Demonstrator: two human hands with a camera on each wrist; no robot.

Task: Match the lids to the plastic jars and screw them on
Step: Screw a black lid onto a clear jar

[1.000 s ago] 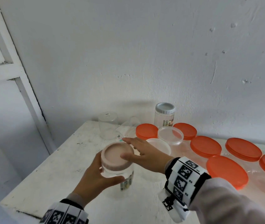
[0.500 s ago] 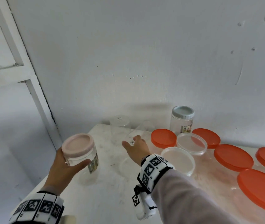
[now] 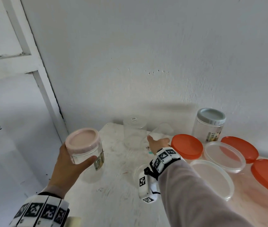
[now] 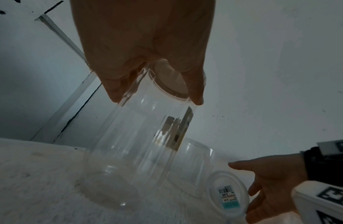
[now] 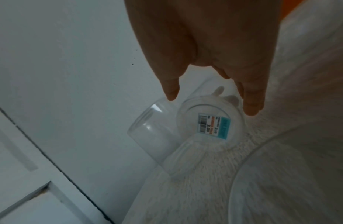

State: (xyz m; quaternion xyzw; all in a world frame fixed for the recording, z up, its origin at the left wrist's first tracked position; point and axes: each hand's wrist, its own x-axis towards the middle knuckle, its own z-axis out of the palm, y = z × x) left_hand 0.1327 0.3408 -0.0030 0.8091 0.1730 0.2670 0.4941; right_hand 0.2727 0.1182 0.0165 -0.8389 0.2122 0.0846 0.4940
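My left hand (image 3: 74, 159) grips a clear jar with a pink lid (image 3: 84, 145) screwed on and holds it up at the table's left edge. The left wrist view looks along that jar (image 4: 140, 144), with my fingers round its neck. My right hand (image 3: 158, 143) reaches to the back of the table, fingers spread and holding nothing. It is at the base of a lidless clear jar (image 5: 211, 125) lying on its side, with a barcode sticker on the base. Thumb and fingertips (image 5: 251, 107) sit at the base's rim; I cannot tell if they touch it.
A second clear jar (image 3: 134, 131) stands by the wall, beside the lying one. A jar with a grey lid (image 3: 211, 125) stands further right. Orange lids (image 3: 186, 146) and clear lids (image 3: 224, 154) top large tubs at right. The white table (image 3: 113, 194) ends at left.
My left hand has carried the pink-lidded jar from the table's middle up and to the left. My right hand left the lid and reached back to the lying jar.
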